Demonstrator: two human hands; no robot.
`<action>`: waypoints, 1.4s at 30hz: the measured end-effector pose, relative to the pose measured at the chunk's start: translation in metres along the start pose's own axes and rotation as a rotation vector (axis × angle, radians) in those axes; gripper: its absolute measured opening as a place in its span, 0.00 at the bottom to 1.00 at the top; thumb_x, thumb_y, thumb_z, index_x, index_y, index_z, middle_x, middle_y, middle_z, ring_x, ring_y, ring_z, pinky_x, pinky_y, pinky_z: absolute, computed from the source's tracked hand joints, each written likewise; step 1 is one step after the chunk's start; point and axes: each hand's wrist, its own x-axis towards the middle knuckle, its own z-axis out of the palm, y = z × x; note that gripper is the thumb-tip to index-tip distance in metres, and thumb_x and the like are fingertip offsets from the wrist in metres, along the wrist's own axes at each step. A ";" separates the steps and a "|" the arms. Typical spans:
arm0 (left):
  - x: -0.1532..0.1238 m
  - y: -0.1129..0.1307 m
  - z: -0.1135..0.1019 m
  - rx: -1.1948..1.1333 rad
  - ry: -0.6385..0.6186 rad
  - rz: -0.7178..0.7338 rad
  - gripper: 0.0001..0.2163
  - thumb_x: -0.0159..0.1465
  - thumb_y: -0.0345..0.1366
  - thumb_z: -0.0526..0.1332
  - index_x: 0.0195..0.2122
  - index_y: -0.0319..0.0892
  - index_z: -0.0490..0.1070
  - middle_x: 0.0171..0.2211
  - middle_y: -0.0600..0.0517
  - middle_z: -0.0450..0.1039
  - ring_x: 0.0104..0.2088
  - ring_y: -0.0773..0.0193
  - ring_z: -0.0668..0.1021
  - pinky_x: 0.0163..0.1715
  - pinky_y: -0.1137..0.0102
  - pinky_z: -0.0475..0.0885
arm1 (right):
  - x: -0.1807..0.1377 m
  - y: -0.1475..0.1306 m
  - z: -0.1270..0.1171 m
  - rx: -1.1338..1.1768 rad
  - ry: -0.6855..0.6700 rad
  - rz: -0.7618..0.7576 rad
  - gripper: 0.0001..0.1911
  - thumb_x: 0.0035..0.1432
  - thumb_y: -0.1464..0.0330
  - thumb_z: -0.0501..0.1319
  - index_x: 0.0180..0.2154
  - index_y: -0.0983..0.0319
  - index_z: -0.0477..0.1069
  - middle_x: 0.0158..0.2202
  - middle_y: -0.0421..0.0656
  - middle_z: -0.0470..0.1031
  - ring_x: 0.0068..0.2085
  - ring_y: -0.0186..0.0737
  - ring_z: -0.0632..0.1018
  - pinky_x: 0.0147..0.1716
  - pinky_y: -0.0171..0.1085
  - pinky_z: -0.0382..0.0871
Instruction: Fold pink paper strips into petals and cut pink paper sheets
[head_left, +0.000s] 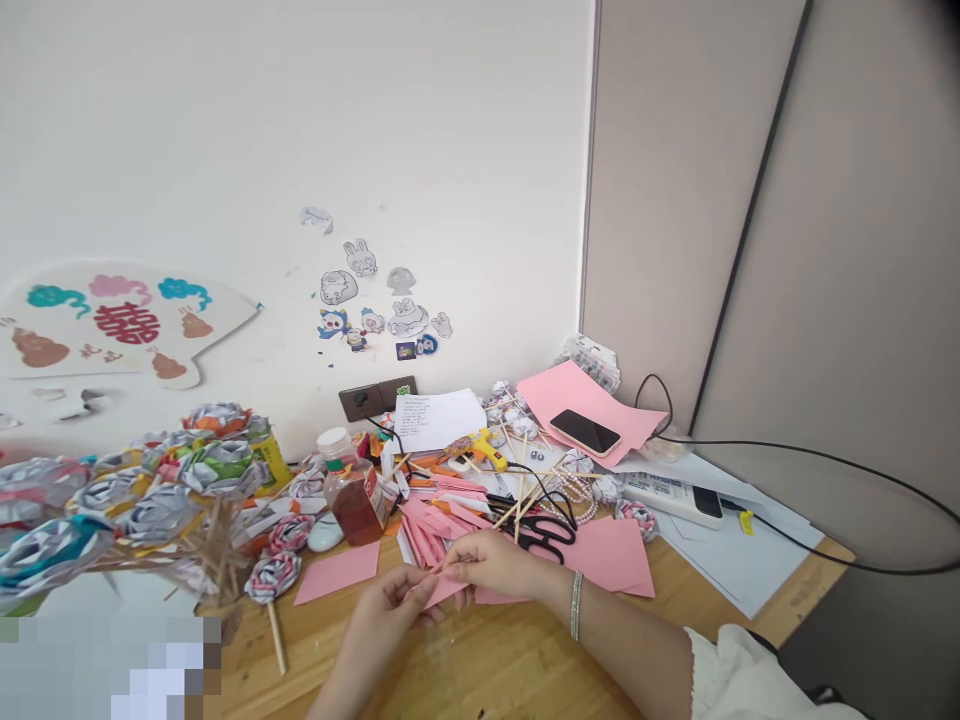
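Matt pink paper strip [442,590] on a smooth wooden table [487,670].

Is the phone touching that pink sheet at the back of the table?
Touching. The head view shows the phone lying flat on the pink sheet, pink paper showing around all its edges.

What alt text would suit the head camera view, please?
Both hands, the left hand and right hand, pinch a pink paper strip over a cluttered wooden table. Black scissors, paper roses and a phone lie nearby.

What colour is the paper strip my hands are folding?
Pink; the paper strip shows best in the head view.
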 end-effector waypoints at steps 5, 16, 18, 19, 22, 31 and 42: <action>-0.002 0.005 -0.002 -0.012 0.004 0.015 0.16 0.44 0.50 0.62 0.19 0.41 0.68 0.15 0.55 0.72 0.19 0.64 0.74 0.23 0.72 0.70 | -0.002 -0.002 -0.008 0.009 -0.068 -0.027 0.16 0.51 0.57 0.56 0.34 0.64 0.67 0.21 0.37 0.68 0.23 0.31 0.71 0.27 0.32 0.65; 0.000 0.005 -0.006 -0.019 -0.017 -0.014 0.18 0.44 0.52 0.62 0.20 0.41 0.66 0.14 0.57 0.71 0.13 0.67 0.72 0.15 0.74 0.65 | -0.005 -0.010 -0.014 0.035 -0.086 -0.029 0.16 0.54 0.57 0.52 0.37 0.63 0.63 0.22 0.39 0.69 0.20 0.31 0.71 0.24 0.33 0.64; 0.001 0.005 -0.005 -0.022 -0.015 -0.011 0.18 0.43 0.52 0.62 0.20 0.41 0.65 0.15 0.56 0.71 0.13 0.67 0.73 0.16 0.74 0.66 | -0.003 -0.006 -0.014 0.027 -0.040 -0.034 0.16 0.53 0.56 0.54 0.32 0.63 0.63 0.21 0.38 0.69 0.21 0.32 0.71 0.23 0.33 0.64; 0.001 0.005 -0.005 -0.023 -0.019 -0.016 0.18 0.42 0.52 0.63 0.20 0.41 0.65 0.15 0.56 0.71 0.13 0.67 0.73 0.16 0.74 0.66 | -0.002 -0.003 -0.013 0.021 -0.018 -0.038 0.16 0.52 0.56 0.54 0.30 0.63 0.62 0.21 0.38 0.69 0.20 0.32 0.71 0.23 0.33 0.64; 0.002 0.004 -0.004 -0.033 -0.025 -0.031 0.17 0.41 0.51 0.64 0.20 0.41 0.66 0.15 0.56 0.71 0.13 0.67 0.73 0.16 0.74 0.66 | 0.000 0.002 -0.013 -0.002 0.034 -0.047 0.16 0.52 0.56 0.54 0.28 0.63 0.62 0.20 0.37 0.68 0.19 0.32 0.71 0.22 0.32 0.63; 0.005 0.002 -0.007 -0.128 -0.001 -0.066 0.21 0.40 0.51 0.64 0.30 0.41 0.67 0.14 0.57 0.71 0.15 0.65 0.74 0.18 0.72 0.69 | -0.002 -0.004 -0.014 0.088 -0.078 -0.069 0.18 0.51 0.58 0.56 0.39 0.64 0.66 0.25 0.40 0.71 0.22 0.32 0.72 0.27 0.35 0.66; 0.006 0.000 -0.008 -0.101 0.016 -0.027 0.20 0.42 0.50 0.64 0.30 0.40 0.69 0.14 0.57 0.71 0.15 0.66 0.74 0.18 0.72 0.69 | -0.004 -0.006 -0.012 0.018 -0.021 -0.106 0.16 0.54 0.56 0.52 0.34 0.64 0.65 0.25 0.41 0.70 0.25 0.34 0.73 0.28 0.35 0.66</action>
